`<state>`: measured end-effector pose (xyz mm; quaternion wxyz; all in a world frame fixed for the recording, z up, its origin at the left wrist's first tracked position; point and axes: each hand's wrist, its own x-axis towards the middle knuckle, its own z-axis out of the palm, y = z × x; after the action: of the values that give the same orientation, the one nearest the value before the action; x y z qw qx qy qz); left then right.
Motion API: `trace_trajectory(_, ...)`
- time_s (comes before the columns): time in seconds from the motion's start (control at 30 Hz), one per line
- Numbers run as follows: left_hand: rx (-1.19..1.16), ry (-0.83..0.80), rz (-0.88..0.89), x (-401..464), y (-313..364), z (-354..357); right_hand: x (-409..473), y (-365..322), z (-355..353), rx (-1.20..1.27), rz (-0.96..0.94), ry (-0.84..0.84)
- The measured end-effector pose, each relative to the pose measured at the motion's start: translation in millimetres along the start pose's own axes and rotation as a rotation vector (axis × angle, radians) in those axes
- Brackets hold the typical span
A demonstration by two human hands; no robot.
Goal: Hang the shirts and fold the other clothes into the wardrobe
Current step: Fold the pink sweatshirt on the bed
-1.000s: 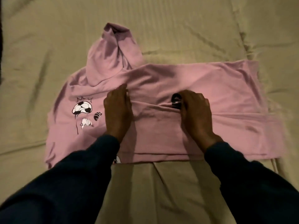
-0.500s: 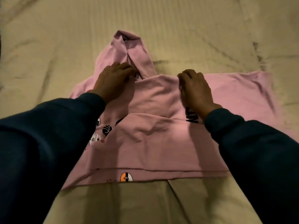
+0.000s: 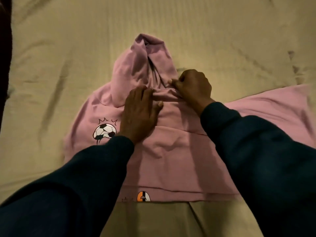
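A pink hoodie (image 3: pixel 172 156) with football prints lies spread on the bed, partly folded, its hood (image 3: pixel 147 65) pointing away from me. My left hand (image 3: pixel 138 113) presses flat on the fabric just below the hood, fingers straight. My right hand (image 3: pixel 193 86) is curled at the base of the hood and pinches a ridge of the pink fabric near the neckline. One part of the hoodie stretches out to the right (image 3: pixel 273 103). Both my arms wear dark blue sleeves.
The beige bedsheet (image 3: pixel 68 48) surrounds the hoodie on all sides, wrinkled in places. A dark edge (image 3: pixel 4 48) runs along the far left of the view. The wardrobe is not in sight.
Both hands moved up from the middle of the hoodie to the hood's base. The left hand came down flat near the neckline; the right hand shifted left and pinched the fabric.
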<state>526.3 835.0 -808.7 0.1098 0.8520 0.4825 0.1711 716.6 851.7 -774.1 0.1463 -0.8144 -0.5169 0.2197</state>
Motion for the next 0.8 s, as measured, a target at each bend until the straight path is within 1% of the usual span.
trace_trajectory(0.1, 0.045, -0.035, 0.075, -12, -21, 4, 20, -10, -5, -0.064, -0.047, -0.212)
trace_trajectory(0.17, 0.032, -0.008, 0.108, -18, -22, 8, 34, -14, -17, -0.052, -0.065, -0.343)
trace_trajectory(0.27, 0.029, 0.059, 0.201, -23, -22, 13, 56, -19, -32, -0.051, 0.02, -0.468)
trace_trajectory(0.3, 0.053, 0.069, 0.235, -23, -23, 15, 68, -19, -36, 0.019, 0.072, -0.452)
trace_trajectory(0.33, 0.083, 0.07, 0.262, -25, -24, 16, 82, -22, -40, 0.169, 0.128, -0.358)
trace_trajectory(0.37, 0.106, 0.069, 0.273, -25, -26, 17, 97, -26, -47, 0.343, 0.144, -0.142)
trace_trajectory(0.4, 0.115, 0.061, 0.273, -25, -28, 19, 119, -29, -56, 0.472, 0.095, 0.102)
trace_trajectory(0.43, 0.111, 0.052, 0.268, -25, -29, 21, 135, -35, -67, 0.583, -0.003, 0.243)
trace_trajectory(0.47, 0.097, 0.043, 0.262, -24, -30, 23, 150, -40, -76, 0.614, -0.07, 0.236)
trace_trajectory(0.5, 0.084, 0.036, 0.255, -24, -30, 24, 158, -46, -81, 0.641, -0.109, 0.189)
trace_trajectory(0.53, 0.073, 0.032, 0.243, -23, -31, 26, 160, -50, -82, 0.612, -0.146, 0.171)
trace_trajectory(0.6, 0.06, 0.027, 0.223, -23, -32, 29, 146, -56, -76, 0.409, -0.236, 0.251)
trace_trajectory(0.67, 0.055, 0.013, 0.208, -23, -32, 28, 122, -30, -58, 0.267, -0.28, 0.257)
trace_trajectory(0.7, 0.054, 0.008, 0.206, -23, -31, 27, 102, -12, -50, 0.224, -0.288, 0.23)
trace_trajectory(0.8, 0.057, -0.011, 0.186, -21, -27, 23, 45, 39, -32, 0.164, -0.176, 0.153)
